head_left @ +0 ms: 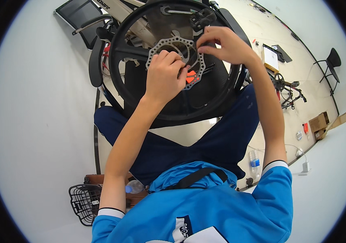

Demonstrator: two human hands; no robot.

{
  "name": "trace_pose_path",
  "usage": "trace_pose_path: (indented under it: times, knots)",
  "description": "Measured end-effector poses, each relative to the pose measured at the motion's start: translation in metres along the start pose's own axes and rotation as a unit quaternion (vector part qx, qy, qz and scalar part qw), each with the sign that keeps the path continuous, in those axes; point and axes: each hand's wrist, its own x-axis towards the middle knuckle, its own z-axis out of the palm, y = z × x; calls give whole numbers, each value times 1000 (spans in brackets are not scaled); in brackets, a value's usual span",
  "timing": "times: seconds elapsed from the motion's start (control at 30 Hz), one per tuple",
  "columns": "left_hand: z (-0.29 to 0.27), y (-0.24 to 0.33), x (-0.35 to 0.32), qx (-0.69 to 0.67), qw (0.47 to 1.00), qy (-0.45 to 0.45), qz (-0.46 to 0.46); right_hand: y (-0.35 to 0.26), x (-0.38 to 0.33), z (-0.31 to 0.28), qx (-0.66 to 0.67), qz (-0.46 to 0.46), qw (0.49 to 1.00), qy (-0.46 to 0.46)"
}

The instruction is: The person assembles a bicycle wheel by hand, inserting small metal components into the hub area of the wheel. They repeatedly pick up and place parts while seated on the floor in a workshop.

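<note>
A black bicycle wheel [118, 77] with thick spokes lies flat before me on a dark chair seat [136, 91]. At its hub sits a silver brake disc [199, 67] with a ring of holes. My left hand [165, 75] rests over the disc's left part, fingers curled and tips hidden. My right hand [225, 44] is at the disc's upper right edge, thumb and fingers bent together in a pinch. What either hand grips is too small or hidden to name. A bright orange piece [191, 76] shows beside my left fingertips, within the disc.
A bicycle pedal [202, 19] and a wrench [177, 11] lie past the wheel. Chair armrests [96, 62] flank it. Bicycle parts [288, 91], a cardboard box [318, 122] and a plastic bottle [254, 162] are on the floor to the right; a black basket [84, 202] stands lower left.
</note>
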Motion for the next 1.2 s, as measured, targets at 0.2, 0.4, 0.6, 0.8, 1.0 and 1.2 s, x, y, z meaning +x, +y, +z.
trace_pose_path:
  times: [0.2, 0.4, 0.6, 0.8, 1.0, 1.2]
  knots:
    - [4, 6, -3, 15, 999, 3, -38, -3, 32, -8, -53, -47, 995, -65]
    - [0, 14, 0, 3, 996, -16, -92, -15, 41, -6, -121, -71, 986, -84]
    - [-11, 3, 13, -100, 980, -70, -159, -14, 53, -13, -96, 1, 985, -143]
    - [-25, 2, 39, -145, 932, -195, -268, -8, 45, -12, -88, 19, 987, -130]
    - [-29, 5, 40, -144, 933, -213, -252, 1, -11, 6, -110, 7, 994, 21]
    - [-24, -1, 37, -166, 936, -221, -218, -22, -87, 96, -148, 99, 946, 272]
